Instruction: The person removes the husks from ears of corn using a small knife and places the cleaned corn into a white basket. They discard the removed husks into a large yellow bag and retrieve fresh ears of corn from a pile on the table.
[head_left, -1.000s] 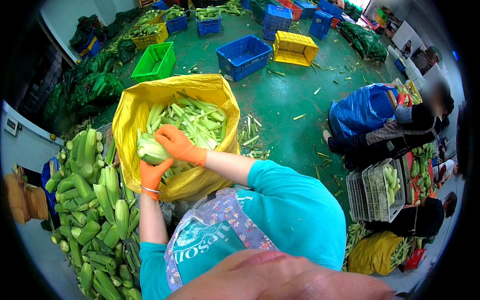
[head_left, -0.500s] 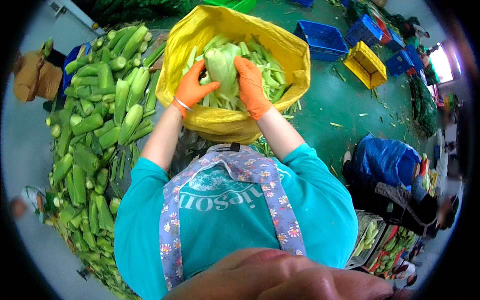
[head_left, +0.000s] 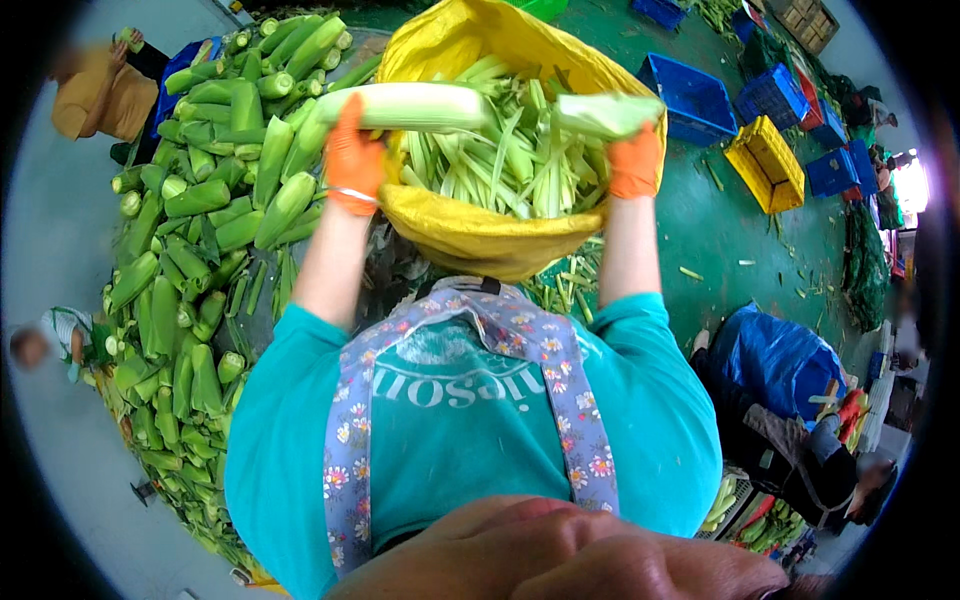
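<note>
My left hand [head_left: 352, 160], in an orange glove, is closed round a pale green, smooth ear of corn [head_left: 425, 106] held sideways over the left rim of a yellow sack [head_left: 485, 255]. My right hand [head_left: 632, 165], also gloved, grips a torn pale husk [head_left: 600, 115] at the sack's right side. The sack holds a heap of loose husk leaves [head_left: 495, 165]. A large pile of corn [head_left: 200, 200] in green husks lies to the left of my left hand.
Blue crates [head_left: 685, 100] and a yellow crate [head_left: 762, 165] stand at upper right. A blue sack [head_left: 775, 355] is beside a person in dark clothes [head_left: 780, 450] at right. Other people [head_left: 100, 90] are at the left edge. Scraps litter the green floor [head_left: 720, 240].
My hands have moved apart and the view has turned. The ear is now sideways in my left hand, with torn husk in my right hand, away from it.
</note>
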